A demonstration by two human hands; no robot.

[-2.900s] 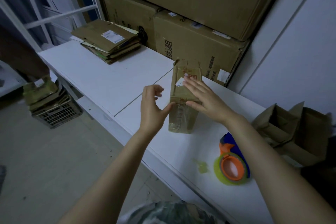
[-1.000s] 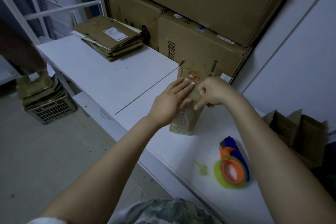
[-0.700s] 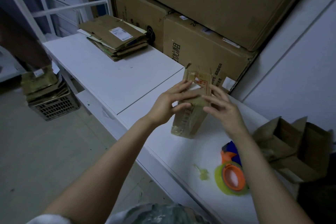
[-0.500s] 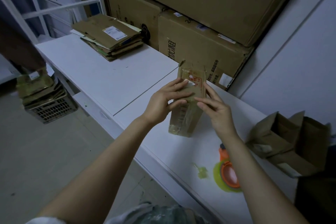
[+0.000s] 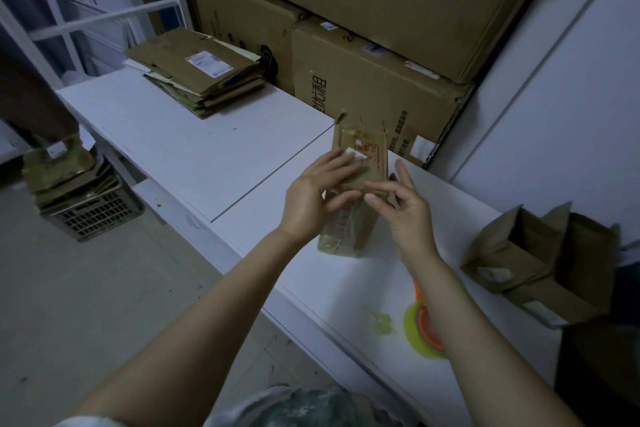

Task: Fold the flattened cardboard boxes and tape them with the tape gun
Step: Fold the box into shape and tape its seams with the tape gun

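A small brown cardboard box (image 5: pixel 349 230) stands on end on the white table (image 5: pixel 214 149), its old tape and a torn label showing. My left hand (image 5: pixel 310 196) holds its upper part, fingers laid over the top face and thumb curled onto the front. My right hand (image 5: pixel 403 208) is at the box's right side with straight fingers, the index tip touching the cardboard. The tape gun (image 5: pixel 420 329), orange with a yellow-green roll, lies near the table's front edge, partly hidden under my right forearm.
A stack of flattened boxes (image 5: pixel 197 78) lies at the table's far left. Folded open boxes (image 5: pixel 526 253) sit at the right. Large cartons (image 5: pixel 374 90) line the back. A tape scrap (image 5: pixel 381 321) lies beside the gun. A loaded crate (image 5: pixel 91 215) stands on the floor.
My right hand went from a curled pinch at the box top to straight fingers at its right side. My left hand moved from lying flat on the box to holding it.
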